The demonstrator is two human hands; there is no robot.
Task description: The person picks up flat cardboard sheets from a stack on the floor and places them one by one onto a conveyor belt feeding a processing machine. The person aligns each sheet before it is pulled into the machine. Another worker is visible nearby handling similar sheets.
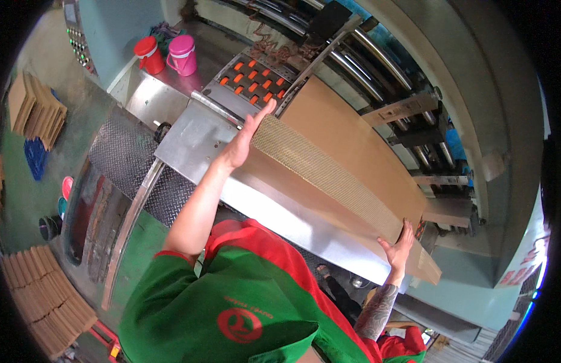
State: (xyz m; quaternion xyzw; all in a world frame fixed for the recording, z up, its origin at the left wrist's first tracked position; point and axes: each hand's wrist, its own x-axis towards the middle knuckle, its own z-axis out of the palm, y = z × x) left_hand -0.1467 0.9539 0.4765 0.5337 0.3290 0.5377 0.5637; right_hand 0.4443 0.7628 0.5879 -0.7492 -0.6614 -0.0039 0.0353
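The pile of brown cardboard (316, 164) lies on the shiny metal table (186, 142), back from the table's near edge, with its wavy sides facing the person; the left hand (239, 145) is wide open and flat, fingers straight, at the pile's left end; the right hand (399, 247) is open too, thumb poking out, at the right end; neither hand is curled round anything; orange rollers (253, 81) sit past the table's far left corner; beyond them are a pink bucket (182, 57) and a red bucket (150, 57).
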